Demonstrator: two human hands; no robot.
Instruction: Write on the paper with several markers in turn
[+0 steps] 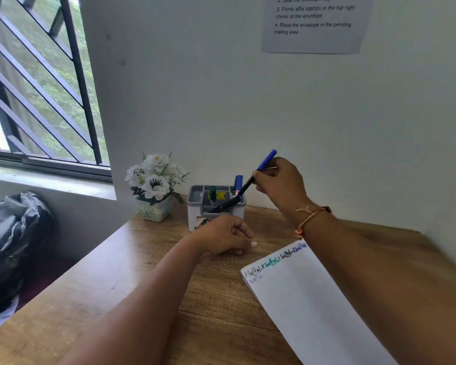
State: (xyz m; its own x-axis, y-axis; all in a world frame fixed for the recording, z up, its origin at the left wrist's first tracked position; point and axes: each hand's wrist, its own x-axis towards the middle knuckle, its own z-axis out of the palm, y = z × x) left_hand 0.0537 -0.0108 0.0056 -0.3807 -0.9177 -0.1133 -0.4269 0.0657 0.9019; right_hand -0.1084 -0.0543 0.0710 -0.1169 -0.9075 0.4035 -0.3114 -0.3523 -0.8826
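Observation:
My right hand (279,180) pinches a slim blue-capped pen (267,159) over the grey marker holder (237,210), its dark lower end tilted down into the holder. A green marker (212,192) and a blue marker (238,183) stand upright in the holder. My left hand (225,237) rests on the wooden desk (142,285) just in front of the holder, fingers loosely curled, holding nothing. The white paper (308,299) lies at the right of the desk, with short words in black, green and blue along its top edge; my right forearm covers part of it.
A small pot of white flowers (156,185) stands left of the holder against the wall. A printed instruction sheet (313,22) hangs on the wall above. A window with bars is at the far left, and a dark bag (13,246) sits below it beside the desk.

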